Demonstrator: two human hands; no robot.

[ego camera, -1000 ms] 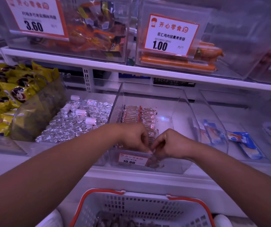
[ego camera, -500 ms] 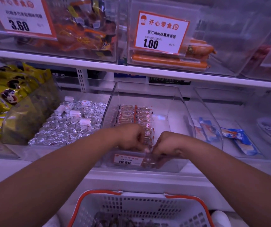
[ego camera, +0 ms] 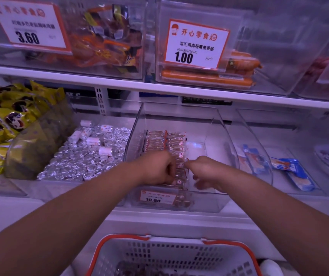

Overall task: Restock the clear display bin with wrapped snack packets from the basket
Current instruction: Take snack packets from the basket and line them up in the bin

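In front of me stood a white shelf (ego camera: 120, 84) under dim bluish-purple light. Clear tubs sat on it, one with a 3.60 price card (ego camera: 28, 26), one with a 1.00 price card (ego camera: 196, 43). Below lay yellow packets (ego camera: 10, 116) and foil sweets (ego camera: 80, 160).

The clear display bin (ego camera: 179, 124) sits at centre on the lower shelf (ego camera: 159, 218), snack packets (ego camera: 165, 142) in rows inside it. At nine o'clock lies a bin of foil candies (ego camera: 84, 156); at three o'clock, a bin of flat packs (ego camera: 291, 172). The basket (ego camera: 171, 255) stands at six o'clock, before the shelf. At twelve o'clock, the upper shelf (ego camera: 159, 88) carries a sausage bin (ego camera: 205, 76).
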